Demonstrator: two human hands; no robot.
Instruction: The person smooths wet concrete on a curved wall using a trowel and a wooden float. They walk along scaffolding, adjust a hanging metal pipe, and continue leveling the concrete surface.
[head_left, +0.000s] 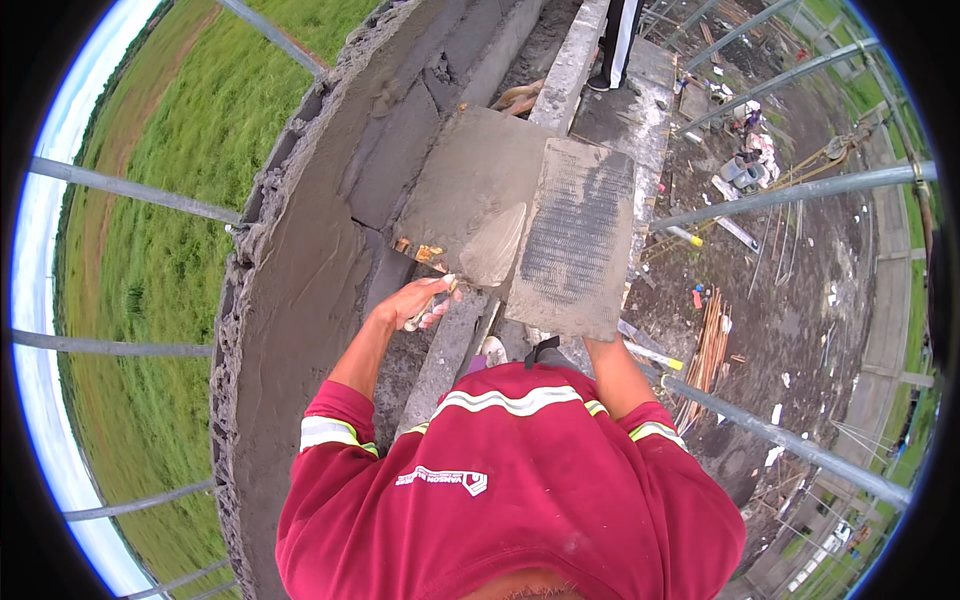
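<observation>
My left hand [432, 300] is closed around the handle of a pointed trowel [497, 245], whose blade is coated in wet grey mortar. The blade lies over a mortar-covered board [460, 165] with a chipped, wood-coloured near edge. Just right of it, a rectangular mortar hawk [575, 235] is held up, its face smeared grey with a dark ribbed patch. My right forearm [615, 372] reaches up to the hawk's near edge; the hand itself is hidden beneath it. To the left curves a wall [300, 290] with fresh, smooth mortar on its inner face.
Metal scaffold pipes [800, 195] cross on both sides. A person's leg [618, 45] stands on the far walkway. Far below on the right lie buckets [742, 172], reddish rods [708, 350] and debris. Grass [160, 290] spreads beyond the wall's rough top edge.
</observation>
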